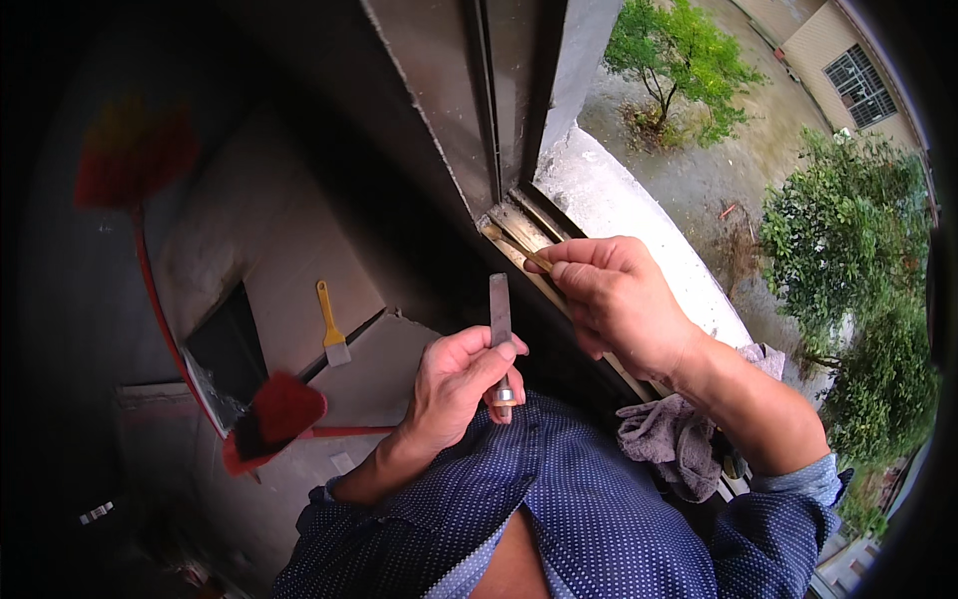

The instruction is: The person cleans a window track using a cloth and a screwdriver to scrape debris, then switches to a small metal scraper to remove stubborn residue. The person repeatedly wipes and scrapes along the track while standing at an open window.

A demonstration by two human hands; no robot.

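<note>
In my left hand [468, 378] is a flat-bladed metal tool [500, 307], its blade pointing away from me and a shiny ring near its lower end. My right hand [625, 303] pinches a thin brush [516, 245] by its handle. The brush's tip rests at or just above the corner of the window track [524, 224], near the upright frame. Which of the two I cannot tell. The flat tool is held lower and to the left of the track, apart from it.
A grey cloth [673, 442] hangs over the sill by my right forearm. On the floor to the left lie a yellow-handled brush [329, 326] and a red broom head [281, 419]. Another red broom [135, 165] stands farther left. Outside the window are trees [666, 67] and a building.
</note>
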